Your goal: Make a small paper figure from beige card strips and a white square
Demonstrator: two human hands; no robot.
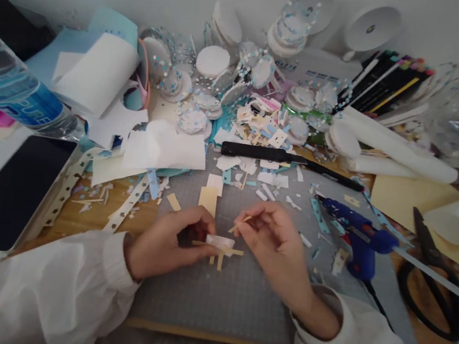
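Note:
My left hand [178, 240] pinches a small paper figure [220, 243] with a white body and thin tan strips jutting out sideways and downward. The figure sits just above the grey cutting mat [211, 304]. To its right, my right hand [270, 243] is closed on a thin tan paper strip [242, 224] between thumb and fingertips, a little apart from the figure. Behind the left fingertips lies a tan paper rectangle [208, 199], with a white paper piece [215, 183] beyond it. A smaller tan scrap [173, 202] is left of these.
A blue hot glue gun [355, 231] and black scissors [439, 283] lie on the right. A black pen-like tool [254, 152] crosses the mat's back amid paper scraps. On the left are a phone [12, 191] and a tilted water bottle [19, 84]. White disc ornaments [212, 62] crowd the wall.

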